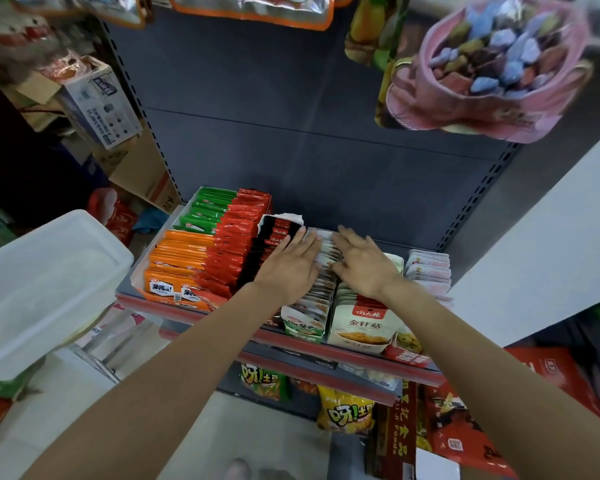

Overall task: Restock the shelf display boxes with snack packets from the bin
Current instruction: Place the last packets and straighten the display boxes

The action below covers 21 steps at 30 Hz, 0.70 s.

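Note:
Both my hands lie flat on a row of white snack packets [321, 292] standing in a display box [302, 325] on the shelf [222, 315]. My left hand [290, 263] presses the left side of the row with straight fingers, beside black-and-red packets [274, 237]. My right hand [361, 263] presses the right side, above a box of white packets with a red label [362, 318]. Neither hand holds a packet. The white plastic bin [42, 282] stands at the left with its inside out of view.
Orange [177, 261], red [236, 244] and green [208, 207] packets fill boxes at the shelf's left. Pink-white packets [428, 271] stand at the right end. Large bags hang overhead [489, 64]. Chip bags [347, 412] hang below the shelf. Cartons [97, 102] pile at the left.

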Tool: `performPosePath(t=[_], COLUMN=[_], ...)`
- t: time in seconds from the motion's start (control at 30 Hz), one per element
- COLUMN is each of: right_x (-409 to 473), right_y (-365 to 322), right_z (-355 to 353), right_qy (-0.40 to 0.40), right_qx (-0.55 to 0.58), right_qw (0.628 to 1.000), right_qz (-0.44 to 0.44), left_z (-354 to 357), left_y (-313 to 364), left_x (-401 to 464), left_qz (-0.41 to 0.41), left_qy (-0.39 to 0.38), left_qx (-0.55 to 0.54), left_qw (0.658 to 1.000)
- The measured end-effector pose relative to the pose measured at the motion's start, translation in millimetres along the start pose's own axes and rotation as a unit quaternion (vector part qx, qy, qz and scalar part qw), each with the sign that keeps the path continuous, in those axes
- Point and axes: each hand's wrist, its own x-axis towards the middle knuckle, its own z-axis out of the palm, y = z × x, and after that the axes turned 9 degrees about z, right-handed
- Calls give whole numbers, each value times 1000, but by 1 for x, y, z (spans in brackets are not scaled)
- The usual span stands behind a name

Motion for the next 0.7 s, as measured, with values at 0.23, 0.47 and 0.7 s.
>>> performPosePath(t=[0.23, 0.47, 0.7], right_x=[-1, -4, 10], right_y=[-1, -10, -66], right_z=[4, -5, -4], right_qy=[-5, 49, 70], right_qx=[-41, 58, 163], right_qw=[999, 997, 984], right_qz=[6, 6, -12], left_z=[-1, -15, -37], left_y=[-2, -31, -95], left_x=[9, -25, -62], left_qz=[-3, -62, -43], left_qy=[6, 132, 164], left_qx=[-90, -190, -28], left_qw=[996, 971, 985])
